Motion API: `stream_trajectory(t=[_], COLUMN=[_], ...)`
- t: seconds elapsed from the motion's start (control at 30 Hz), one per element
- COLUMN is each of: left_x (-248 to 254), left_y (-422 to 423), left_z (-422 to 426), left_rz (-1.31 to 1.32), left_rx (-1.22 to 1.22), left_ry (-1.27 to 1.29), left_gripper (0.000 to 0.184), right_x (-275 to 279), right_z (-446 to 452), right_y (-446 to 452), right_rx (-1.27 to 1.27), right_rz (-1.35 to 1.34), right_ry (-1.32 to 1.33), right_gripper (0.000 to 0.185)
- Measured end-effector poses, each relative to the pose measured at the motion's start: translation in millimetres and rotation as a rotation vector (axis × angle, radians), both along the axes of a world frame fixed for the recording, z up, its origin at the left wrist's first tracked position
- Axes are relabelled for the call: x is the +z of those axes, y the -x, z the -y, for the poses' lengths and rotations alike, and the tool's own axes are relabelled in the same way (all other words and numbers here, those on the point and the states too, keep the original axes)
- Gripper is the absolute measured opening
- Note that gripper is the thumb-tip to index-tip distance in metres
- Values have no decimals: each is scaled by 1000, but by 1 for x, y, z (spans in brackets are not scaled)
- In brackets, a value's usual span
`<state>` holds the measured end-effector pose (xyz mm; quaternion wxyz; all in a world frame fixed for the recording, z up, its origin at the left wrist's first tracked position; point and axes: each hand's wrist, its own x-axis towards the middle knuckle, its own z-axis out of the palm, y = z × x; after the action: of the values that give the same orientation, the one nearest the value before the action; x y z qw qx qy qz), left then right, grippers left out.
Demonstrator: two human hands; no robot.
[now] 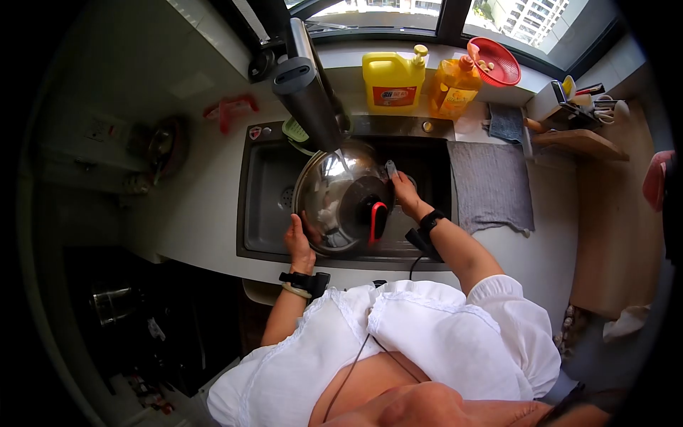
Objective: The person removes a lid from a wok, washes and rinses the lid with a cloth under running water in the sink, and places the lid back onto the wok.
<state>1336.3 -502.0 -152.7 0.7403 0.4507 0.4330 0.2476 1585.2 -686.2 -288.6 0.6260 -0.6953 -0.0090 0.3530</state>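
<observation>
And here's the lid (329, 201), over the sink (265, 174), right under the tap (311, 107), black knob (378, 222) trimmed in red; the left hand (300, 250) has its near-left rim, thumb up along the edge, fingers closed around it; the right hand (408, 196) is at the far side, fingers bent, a grey scrap (390, 169) at their tips, how tightly shut I can't tell; a grey cloth (492, 186) lies on the desk (199, 213), just right of the sink.
</observation>
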Motion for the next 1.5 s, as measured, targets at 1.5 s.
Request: stream_trajectory(t=[1.5], left_x=[20], left_y=[6], left_z=[-1], left_rz=[679], left_rx=[299], left_ry=[961], left_gripper=[23], right_x=[141], right_z=[111], right_y=[14], right_rx=[-340], right_rz=[-194], right_ry=[-107], right_gripper=[20])
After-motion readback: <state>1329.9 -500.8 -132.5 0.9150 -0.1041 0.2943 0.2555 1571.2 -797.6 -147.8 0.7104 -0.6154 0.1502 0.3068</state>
